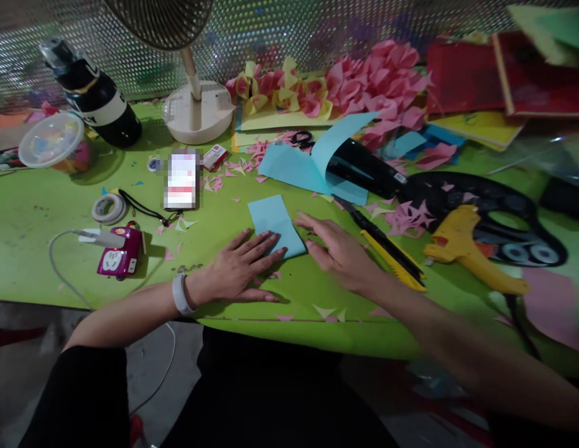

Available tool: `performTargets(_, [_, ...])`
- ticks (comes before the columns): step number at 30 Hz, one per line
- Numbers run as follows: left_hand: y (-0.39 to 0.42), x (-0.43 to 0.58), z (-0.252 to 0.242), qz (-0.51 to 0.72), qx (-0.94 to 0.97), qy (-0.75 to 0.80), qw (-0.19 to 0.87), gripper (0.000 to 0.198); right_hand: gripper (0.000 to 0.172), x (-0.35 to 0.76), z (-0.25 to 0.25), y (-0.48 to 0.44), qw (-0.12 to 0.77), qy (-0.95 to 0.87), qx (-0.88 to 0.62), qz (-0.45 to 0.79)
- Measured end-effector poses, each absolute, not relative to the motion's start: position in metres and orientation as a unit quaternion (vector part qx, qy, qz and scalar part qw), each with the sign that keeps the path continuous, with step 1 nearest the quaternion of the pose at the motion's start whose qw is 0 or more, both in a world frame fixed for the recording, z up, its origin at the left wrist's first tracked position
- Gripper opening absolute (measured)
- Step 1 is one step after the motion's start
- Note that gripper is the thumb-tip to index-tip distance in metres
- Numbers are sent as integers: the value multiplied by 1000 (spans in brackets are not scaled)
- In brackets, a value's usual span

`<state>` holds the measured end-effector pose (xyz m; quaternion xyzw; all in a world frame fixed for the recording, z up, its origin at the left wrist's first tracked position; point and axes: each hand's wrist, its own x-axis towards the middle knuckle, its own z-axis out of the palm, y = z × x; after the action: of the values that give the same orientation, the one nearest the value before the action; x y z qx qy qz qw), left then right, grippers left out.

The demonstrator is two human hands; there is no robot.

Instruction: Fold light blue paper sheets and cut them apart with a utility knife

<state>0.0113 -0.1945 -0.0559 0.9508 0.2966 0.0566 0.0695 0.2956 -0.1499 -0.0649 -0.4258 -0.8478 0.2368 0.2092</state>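
A folded piece of light blue paper (274, 218) lies on the green tabletop in front of me. My left hand (240, 264) rests flat with spread fingers, its fingertips on the paper's lower left part. At the paper's right edge is my right hand (333, 249), fingers extended and a little apart, with nothing visible in it. Whether its fingertips touch the paper I cannot tell. Beyond, larger curled blue sheets (301, 168) lie partly over a black object. A yellow and black utility knife (392, 252) sits right of my right hand.
A yellow glue gun (476, 249) with a cord lies at right. Pink paper flowers (377, 81), a fan (196, 115) and a black bottle (102, 102) stand along the back. At left are a phone (181, 180), a tape roll (109, 208) and a purple power adapter (121, 252). Paper scraps are scattered about.
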Motion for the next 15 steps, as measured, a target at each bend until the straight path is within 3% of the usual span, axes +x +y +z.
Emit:
performTargets(8, [-194,10,-57,59,953,291,59,97,48,294,-54,-177,151,-917,-363,67])
performTargets(15, [-194,10,-53,50,951,297,63,98,48,291,-50,-194,111,-930,-350,1])
